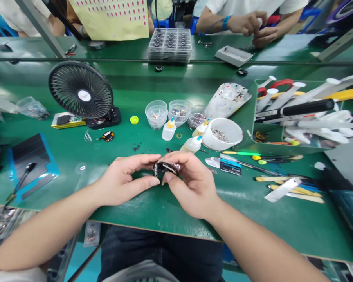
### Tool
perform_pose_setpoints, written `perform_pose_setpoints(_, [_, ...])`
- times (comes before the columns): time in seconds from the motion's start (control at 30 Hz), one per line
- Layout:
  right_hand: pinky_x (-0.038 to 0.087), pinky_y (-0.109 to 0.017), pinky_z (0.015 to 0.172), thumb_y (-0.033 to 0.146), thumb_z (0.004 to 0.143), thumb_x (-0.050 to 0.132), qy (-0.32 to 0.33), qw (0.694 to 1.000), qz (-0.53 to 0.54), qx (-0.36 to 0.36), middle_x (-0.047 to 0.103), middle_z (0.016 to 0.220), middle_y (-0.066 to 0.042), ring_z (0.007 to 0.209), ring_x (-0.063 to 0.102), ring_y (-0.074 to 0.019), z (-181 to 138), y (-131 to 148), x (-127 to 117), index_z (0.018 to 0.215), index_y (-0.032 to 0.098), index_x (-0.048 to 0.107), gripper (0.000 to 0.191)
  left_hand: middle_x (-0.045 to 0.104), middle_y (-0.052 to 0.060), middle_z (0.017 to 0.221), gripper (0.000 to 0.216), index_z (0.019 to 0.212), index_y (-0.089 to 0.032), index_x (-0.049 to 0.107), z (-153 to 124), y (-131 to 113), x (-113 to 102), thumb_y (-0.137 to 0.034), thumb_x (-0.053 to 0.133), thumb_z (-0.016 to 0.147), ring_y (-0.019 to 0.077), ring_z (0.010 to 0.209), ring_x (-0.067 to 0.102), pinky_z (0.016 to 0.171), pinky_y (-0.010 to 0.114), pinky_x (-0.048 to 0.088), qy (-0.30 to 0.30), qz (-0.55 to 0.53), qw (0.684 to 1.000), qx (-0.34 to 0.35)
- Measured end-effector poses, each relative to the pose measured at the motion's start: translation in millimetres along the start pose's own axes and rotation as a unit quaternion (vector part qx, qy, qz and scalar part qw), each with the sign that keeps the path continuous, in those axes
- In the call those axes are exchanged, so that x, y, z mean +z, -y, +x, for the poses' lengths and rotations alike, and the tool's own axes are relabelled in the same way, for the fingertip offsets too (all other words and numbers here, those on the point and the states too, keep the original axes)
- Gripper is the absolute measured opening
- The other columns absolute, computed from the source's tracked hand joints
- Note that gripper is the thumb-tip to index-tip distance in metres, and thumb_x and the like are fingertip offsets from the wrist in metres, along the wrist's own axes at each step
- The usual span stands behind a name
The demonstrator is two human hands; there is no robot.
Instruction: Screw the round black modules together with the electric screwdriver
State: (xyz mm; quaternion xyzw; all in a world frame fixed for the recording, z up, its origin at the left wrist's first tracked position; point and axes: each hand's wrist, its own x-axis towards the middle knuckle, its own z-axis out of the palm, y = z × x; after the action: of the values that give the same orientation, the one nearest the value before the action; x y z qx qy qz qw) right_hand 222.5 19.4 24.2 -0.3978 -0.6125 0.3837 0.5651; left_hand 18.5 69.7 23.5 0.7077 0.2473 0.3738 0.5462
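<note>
My left hand (132,178) pinches the left end of a small, shiny black part (168,167) between thumb and forefinger. My right hand (191,180) grips its rounded right end, thumb below and fingers above. The part is held just over the green bench. Fingers cover much of it, so I cannot tell its exact kind or whether it is one piece or two touching. Just beyond my hands stand small dropper bottles, one white with a yellow and blue cap (168,130) and another lying tilted (191,145) by my right fingers.
A black fan (81,90) stands at back left. Clear cups (156,113) and a white bowl (236,133) of small metal bits are behind my hands. A tool-filled green bin (294,147) and loose tools (294,188) lie right. Across the bench, a person's hands (249,25) work.
</note>
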Motion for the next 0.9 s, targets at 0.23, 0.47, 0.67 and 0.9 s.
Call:
perform_pose_setpoints(0.23, [0.059, -0.031, 0.071, 0.003, 0.087, 0.060, 0.011, 0.995, -0.073, -0.073, 0.072, 0.108, -0.005, 0.093, 0.072, -0.0192, -1, -6, 1, 0.112, 0.025, 0.061, 0.034, 0.082, 0.003, 0.124, 0.054, 0.138, -0.030, 0.073, 1, -1, 0, -0.012, 0.083, 0.088, 0.0159, 0.109, 0.080, 0.098, 0.021, 0.062, -0.012, -0.008, 1.000, -0.018])
perform_pose_setpoints(0.47, [0.054, -0.028, 0.060, 0.008, 0.084, 0.060, 0.007, 0.996, 0.044, 0.077, 0.069, 0.092, -0.001, 0.070, 0.065, -0.0141, 2, -4, 3, 0.106, 0.025, 0.061, 0.028, 0.081, 0.004, 0.127, 0.052, 0.140, -0.028, 0.071, 0, 2, -2, -0.015, 0.081, 0.090, 0.0162, 0.112, 0.079, 0.098, 0.019, 0.062, -0.007, 0.040, 0.999, -0.025])
perform_pose_setpoints(0.67, [0.041, -0.020, 0.046, 0.009, 0.067, 0.059, 0.032, 0.942, 0.219, 0.252, 0.064, 0.069, 0.006, 0.049, 0.052, -0.0083, 12, 1, -5, 0.092, 0.021, 0.063, 0.029, 0.080, 0.004, 0.128, 0.053, 0.140, -0.031, 0.071, -2, 5, 0, -0.015, 0.082, 0.090, 0.0156, 0.111, 0.079, 0.099, 0.019, 0.061, 0.016, 0.011, 0.999, -0.032])
perform_pose_setpoints(0.9, [0.047, -0.023, 0.046, 0.016, 0.077, 0.066, -0.057, 0.956, 0.212, 0.195, 0.073, 0.088, 0.001, 0.052, 0.059, -0.0095, 16, -1, -9, 0.095, 0.021, 0.064, 0.019, 0.080, 0.005, 0.127, 0.046, 0.137, -0.033, 0.072, 2, -5, -1, -0.016, 0.078, 0.095, 0.0174, 0.109, 0.080, 0.098, 0.027, 0.063, 0.007, -0.186, 0.980, -0.065])
